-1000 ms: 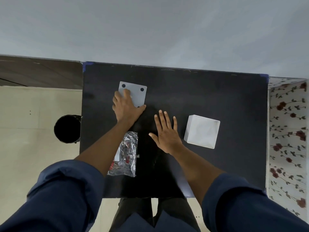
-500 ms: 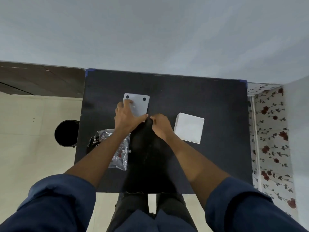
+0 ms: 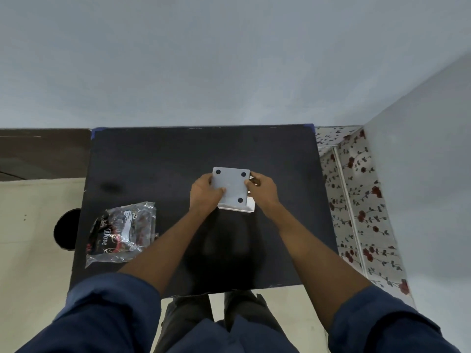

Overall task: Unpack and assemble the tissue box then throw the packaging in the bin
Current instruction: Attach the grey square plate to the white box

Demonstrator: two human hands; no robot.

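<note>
Looking down from the head cam: dark blue sleeves (image 3: 107, 317) at the bottom edge, dark trousers between them, both forearms reaching out over the black table (image 3: 142, 159). Near-left on the table lies the clear plastic packaging (image 3: 122, 233), crumpled, with a dark printed insert inside and a white label on it; well apart from both hands. Off the table's left edge, on the pale floor, sits the round black bin (image 3: 65, 229), partly cut off by the tabletop. Mid-table: left hand (image 3: 204, 194) grips the left side of the grey plate (image 3: 230, 187), thumb on top, fingers curled around the edge. Right hand (image 3: 263, 191) closed on the plate's right edge, thumb on top as well. Plate is flat, grey, with dark round spots at three visible corners; fourth corner is under the left thumb. It sits directly over the white tissue box (image 3: 248, 207), which shows only as a strip at the near and right sides. Can't tell whether plate is seated or just above it. Beyond: plain pale wall; rose-pattern surface to the right.
</note>
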